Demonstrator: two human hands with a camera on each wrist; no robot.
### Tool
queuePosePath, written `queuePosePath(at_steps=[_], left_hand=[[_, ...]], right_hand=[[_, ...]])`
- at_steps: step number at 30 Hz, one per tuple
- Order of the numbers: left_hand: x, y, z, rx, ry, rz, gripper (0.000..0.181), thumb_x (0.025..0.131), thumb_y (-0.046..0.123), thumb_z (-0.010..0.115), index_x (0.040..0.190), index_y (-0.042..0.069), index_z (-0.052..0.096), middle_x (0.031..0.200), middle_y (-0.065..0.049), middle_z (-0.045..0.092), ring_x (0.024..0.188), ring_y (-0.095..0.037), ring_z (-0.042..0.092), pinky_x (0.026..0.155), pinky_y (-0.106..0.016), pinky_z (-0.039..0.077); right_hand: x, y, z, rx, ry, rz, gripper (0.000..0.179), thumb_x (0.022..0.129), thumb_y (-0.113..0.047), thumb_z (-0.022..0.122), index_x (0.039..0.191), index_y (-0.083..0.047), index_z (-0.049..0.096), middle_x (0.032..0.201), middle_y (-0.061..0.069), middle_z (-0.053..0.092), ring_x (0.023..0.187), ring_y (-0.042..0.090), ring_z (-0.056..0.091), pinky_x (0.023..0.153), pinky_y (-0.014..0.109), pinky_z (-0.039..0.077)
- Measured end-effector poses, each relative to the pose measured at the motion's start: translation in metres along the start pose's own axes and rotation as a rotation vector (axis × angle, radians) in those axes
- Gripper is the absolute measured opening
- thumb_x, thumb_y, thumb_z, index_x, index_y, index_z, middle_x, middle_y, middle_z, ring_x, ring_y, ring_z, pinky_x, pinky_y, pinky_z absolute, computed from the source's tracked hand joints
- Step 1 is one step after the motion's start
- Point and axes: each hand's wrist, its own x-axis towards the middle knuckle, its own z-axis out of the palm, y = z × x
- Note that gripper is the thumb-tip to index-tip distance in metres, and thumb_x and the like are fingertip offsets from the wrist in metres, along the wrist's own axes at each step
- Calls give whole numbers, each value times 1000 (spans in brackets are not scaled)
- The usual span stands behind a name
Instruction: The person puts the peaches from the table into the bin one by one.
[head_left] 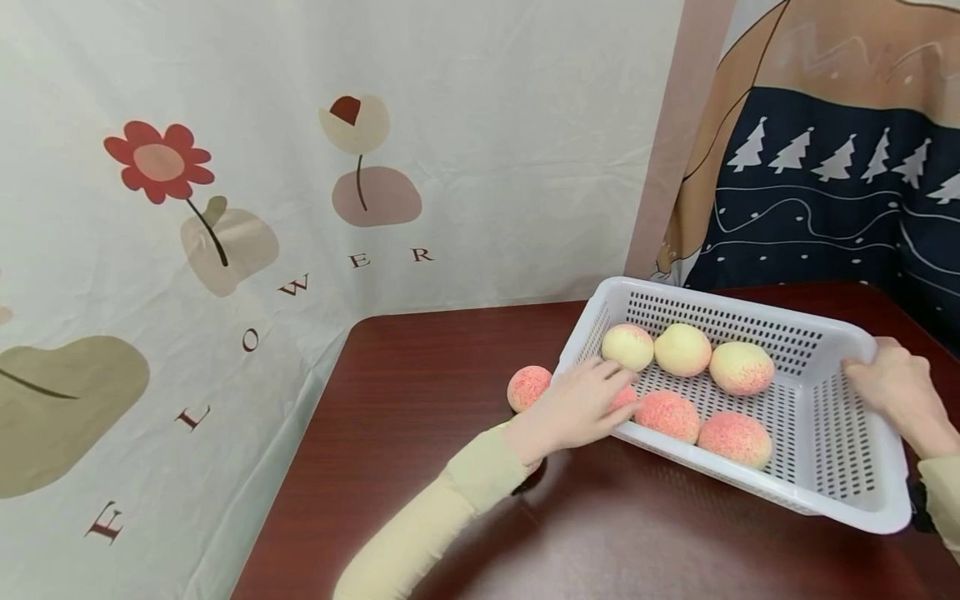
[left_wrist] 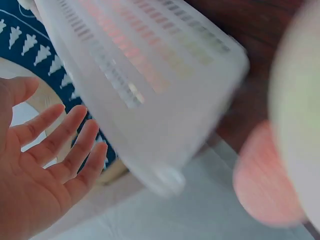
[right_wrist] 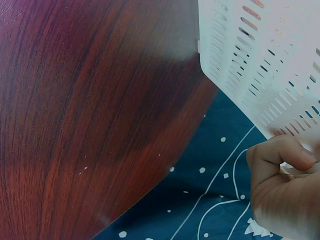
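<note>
A white perforated plastic basket [head_left: 757,486] holds several peaches: a back row of yellowish ones, such as the yellow peach [head_left: 682,350], and a front row of pinker ones, such as the pink peach [head_left: 735,439]. My right hand [head_left: 896,387] grips the basket's right end, its fingers curled over the rim. Across the basket's left end reaches my left hand [head_left: 581,404], partly covering a pink peach. In the left wrist view that hand's fingers [left_wrist: 75,165] are spread, holding nothing. Just left of the basket sits another pink peach [head_left: 528,388]; one more is mostly hidden under my left wrist.
The basket stands on a dark red wood-grain table [head_left: 420,392]. A pale curtain [head_left: 487,142] with printed flowers hangs behind and to the left, and a navy tree-print cloth [head_left: 817,200] hangs at the back right. Beside the right hand, the table edge shows in the right wrist view.
</note>
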Motion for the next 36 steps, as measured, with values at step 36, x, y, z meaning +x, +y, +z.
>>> queuePosePath(at_steps=[36], left_hand=[[-108,-40,51,-48,-152,-216,52,82,54,63,118,17,59,117,0,55,105,-19,57,70,-34,55]], right_hand=[[0,-1,0,2,2,-1,62,94,-13,34,135,25,8,99,47,38,44,27,58,43,39,52]])
